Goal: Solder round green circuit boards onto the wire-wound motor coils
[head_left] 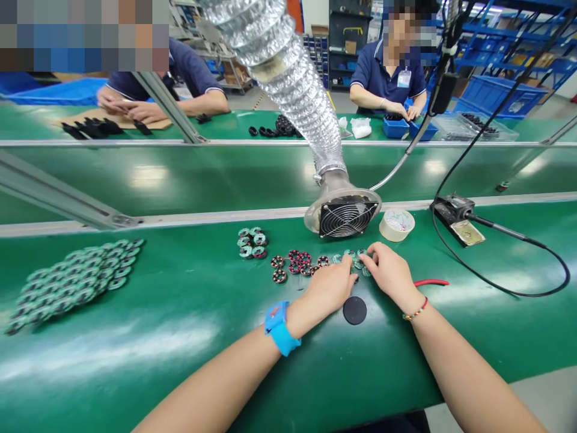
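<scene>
My left hand [331, 281] is low over the green bench, its fingers curled beside a small group of green ring-shaped parts [337, 258]. What lies between those fingers is mostly hidden by the hand itself. My right hand [393, 270] faces it from the right, with thumb and forefinger closed at a green ring-shaped part in the same group. Just left of my left hand are several dark rings with reddish coils [294, 266]. A flat black disc [354, 310] lies between my wrists.
Further left sit a small stack of green rings [251, 243] and a large slanted array [76, 279]. A fume-extractor fan [348, 218], tape roll [397, 224], red tube [431, 282] and soldering-iron stand [460, 219] with a looping cable surround the hands. Two co-workers sit opposite.
</scene>
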`<state>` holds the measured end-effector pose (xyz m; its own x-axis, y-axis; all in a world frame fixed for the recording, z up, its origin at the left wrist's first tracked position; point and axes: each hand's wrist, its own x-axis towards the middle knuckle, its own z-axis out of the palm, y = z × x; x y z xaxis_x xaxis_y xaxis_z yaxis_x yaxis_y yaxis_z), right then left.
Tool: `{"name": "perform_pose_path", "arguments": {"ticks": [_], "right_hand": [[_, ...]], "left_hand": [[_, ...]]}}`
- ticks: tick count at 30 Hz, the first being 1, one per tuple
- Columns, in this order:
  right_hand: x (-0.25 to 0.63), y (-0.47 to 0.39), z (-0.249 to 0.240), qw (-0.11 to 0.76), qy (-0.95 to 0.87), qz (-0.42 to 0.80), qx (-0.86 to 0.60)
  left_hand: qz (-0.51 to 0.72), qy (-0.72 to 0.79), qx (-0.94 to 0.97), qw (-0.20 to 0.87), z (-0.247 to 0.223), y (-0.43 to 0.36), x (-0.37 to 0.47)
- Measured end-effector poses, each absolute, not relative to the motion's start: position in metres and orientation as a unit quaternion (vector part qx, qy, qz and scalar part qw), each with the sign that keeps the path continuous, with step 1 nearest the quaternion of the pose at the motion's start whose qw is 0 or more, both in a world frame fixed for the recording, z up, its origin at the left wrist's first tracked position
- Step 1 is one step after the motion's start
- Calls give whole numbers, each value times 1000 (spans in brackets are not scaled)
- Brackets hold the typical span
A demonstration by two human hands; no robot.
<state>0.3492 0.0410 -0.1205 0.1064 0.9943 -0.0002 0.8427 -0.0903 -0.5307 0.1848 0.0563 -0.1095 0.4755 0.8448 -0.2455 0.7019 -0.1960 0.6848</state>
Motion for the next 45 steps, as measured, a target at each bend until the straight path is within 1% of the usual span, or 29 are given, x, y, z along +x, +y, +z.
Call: {"name": "perform_pose_path", "arguments": {"ticks": [4, 7, 11, 14, 18, 22, 28, 33, 39, 45], "right_hand": [[354, 40, -114, 247, -629, 214, -705], [350, 37, -111, 273, -632, 294, -663], [338, 30, -111, 293, -621, 446, -574], [335, 26, -113, 318, -582, 536, -522], [337, 25, -112, 366, -524, 607, -473], [334, 24, -114, 405, -470, 657, -428], [328, 26, -120, 449, -409, 687, -399], [342, 33, -115, 473, -385, 677, -413], [343, 32, -103, 493, -360, 689, -391], [356, 34, -94, 501, -385, 646, -428]], "left_hand": [[110, 498, 759, 405, -99, 56, 177], [146, 489, 737, 443, -95, 56, 170], [207, 465, 685, 521, -101, 57, 162], [243, 439, 634, 588, -107, 56, 160], [285, 390, 561, 672, -104, 55, 162], [331, 352, 479, 733, -100, 50, 168], [366, 317, 382, 787, -99, 47, 178], [393, 314, 343, 793, -100, 54, 187], [407, 277, 312, 812, -95, 53, 201], [429, 271, 293, 811, -92, 58, 190]]}}
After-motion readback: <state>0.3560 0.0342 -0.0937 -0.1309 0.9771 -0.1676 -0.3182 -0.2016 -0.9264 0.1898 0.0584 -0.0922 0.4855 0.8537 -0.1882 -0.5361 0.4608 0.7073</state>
